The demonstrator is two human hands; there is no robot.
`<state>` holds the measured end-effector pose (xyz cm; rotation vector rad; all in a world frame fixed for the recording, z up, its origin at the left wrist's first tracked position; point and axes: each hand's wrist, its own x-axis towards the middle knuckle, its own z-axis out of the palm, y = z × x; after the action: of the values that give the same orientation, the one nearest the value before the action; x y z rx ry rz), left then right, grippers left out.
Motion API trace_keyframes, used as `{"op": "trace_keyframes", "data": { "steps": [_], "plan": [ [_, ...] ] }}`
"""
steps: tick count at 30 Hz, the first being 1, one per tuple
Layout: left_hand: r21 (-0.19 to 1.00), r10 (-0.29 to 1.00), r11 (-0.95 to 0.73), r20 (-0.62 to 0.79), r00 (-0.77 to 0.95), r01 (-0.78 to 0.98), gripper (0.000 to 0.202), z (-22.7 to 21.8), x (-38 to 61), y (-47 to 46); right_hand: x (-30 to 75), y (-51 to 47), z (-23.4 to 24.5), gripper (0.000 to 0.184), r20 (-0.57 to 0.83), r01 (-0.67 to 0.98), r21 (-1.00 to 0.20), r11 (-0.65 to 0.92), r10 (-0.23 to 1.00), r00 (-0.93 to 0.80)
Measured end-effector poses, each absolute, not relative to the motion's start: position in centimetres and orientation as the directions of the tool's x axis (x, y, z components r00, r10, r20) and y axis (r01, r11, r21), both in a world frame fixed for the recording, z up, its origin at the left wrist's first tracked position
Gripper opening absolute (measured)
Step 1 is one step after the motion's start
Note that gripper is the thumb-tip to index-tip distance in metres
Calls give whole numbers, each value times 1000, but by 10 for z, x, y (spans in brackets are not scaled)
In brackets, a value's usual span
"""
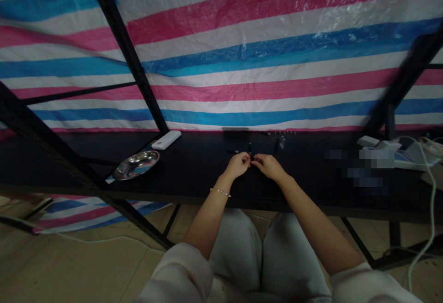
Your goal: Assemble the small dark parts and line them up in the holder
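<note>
Tarp (242, 63) – pink, blue, white stripes; table (194, 174) – black; dish (136, 164) silver.

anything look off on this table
Nothing stands out. The left hand and right hand meet, fingertips pinched, over the black table; the metal dish and white box lie flat. The small parts are too dim to judge.

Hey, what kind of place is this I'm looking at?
Probably a makeshift bench for small assembly work: a black table backed by a striped plastic tarp behind a dark metal frame, with a steel dish, tiny dark parts and, at the right, white cables.
</note>
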<state>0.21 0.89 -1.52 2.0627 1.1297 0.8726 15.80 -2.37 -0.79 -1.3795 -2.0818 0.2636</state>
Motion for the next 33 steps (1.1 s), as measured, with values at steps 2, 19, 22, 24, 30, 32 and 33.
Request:
{"op": "trace_keyframes", "data": {
  "steps": [2, 19, 22, 24, 30, 32, 33],
  "plan": [
    [763, 878, -437, 245, 412, 477, 10, -14, 2, 8, 158, -23, -9, 14, 379, 771, -470, 430, 887, -263],
    [693, 890, -429, 217, 400, 579, 13, -12, 1, 6, 154, -30, -3, 14, 325, 788, -467, 401, 907, -268],
    [681, 885, -442, 227, 406, 583, 14, -13, 0, 6, 153, -31, -1, 14, 314, 795, -453, 403, 907, -281],
    [676, 883, -445, 225, 411, 587, 15, -12, 0, 5, 153, -32, 0, 13, 309, 802, -439, 405, 906, -289],
    [654, 870, -472, 235, 434, 592, 15, -10, -2, 2, 154, -34, 4, 14, 272, 823, -390, 413, 905, -326],
    [644, 866, -480, 235, 442, 596, 16, -11, -3, 2, 157, -34, 6, 15, 272, 817, -388, 426, 900, -341],
    [640, 864, -482, 235, 444, 598, 16, -11, -4, 2, 160, -32, 8, 15, 275, 815, -389, 430, 898, -343]
  ]
}}
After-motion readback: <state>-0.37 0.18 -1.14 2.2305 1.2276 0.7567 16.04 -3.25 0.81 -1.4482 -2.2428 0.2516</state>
